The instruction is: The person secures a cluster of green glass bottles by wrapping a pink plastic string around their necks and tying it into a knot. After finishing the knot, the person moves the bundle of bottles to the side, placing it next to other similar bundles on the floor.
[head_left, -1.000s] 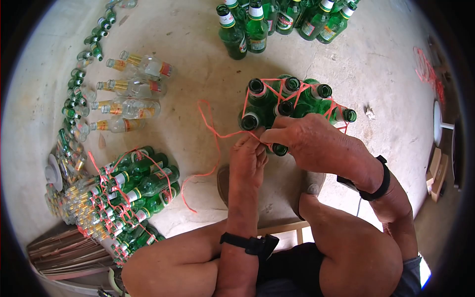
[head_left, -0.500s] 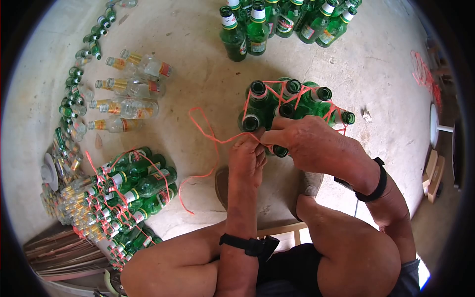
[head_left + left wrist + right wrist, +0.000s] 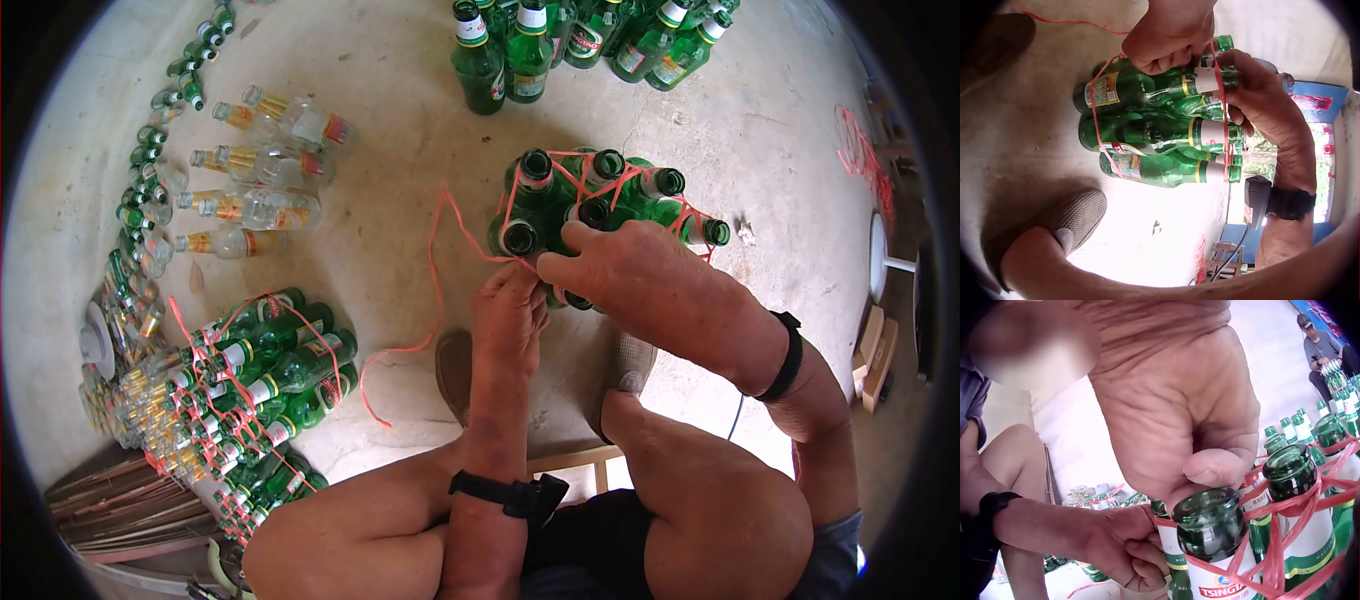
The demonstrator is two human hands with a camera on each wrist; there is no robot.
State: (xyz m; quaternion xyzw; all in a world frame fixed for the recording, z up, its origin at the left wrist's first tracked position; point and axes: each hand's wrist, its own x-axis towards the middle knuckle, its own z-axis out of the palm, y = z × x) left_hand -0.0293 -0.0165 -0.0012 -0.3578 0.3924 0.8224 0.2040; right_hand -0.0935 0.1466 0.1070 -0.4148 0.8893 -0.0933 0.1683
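Observation:
Red string (image 3: 570,178) zigzags round the necks of upright green bottles (image 3: 519,238) bundled on the floor. At the bundle's near left corner, my left hand (image 3: 508,315) pinches the string with curled fingers; the left wrist view shows this hand (image 3: 1175,34) beside the necks. My right hand (image 3: 650,280) bends over the near necks, thumb and finger at the string close to the left fingertips. In the right wrist view a curled right finger (image 3: 1213,467) lies over a bottle mouth (image 3: 1210,515). The exact pinch is partly hidden by the hands.
More green bottles (image 3: 480,70) stand at the top. Clear bottles (image 3: 260,208) lie to the left, above a string-tied stack of green bottles (image 3: 300,360). Shoes (image 3: 455,375) flank the near floor. A seated person (image 3: 1322,347) is in the right background.
The loose string left of the bundle has swung from a low loop into a raised peak. The bundle and both hands appear slightly farther right in the head view; the right forearm has swung outward.

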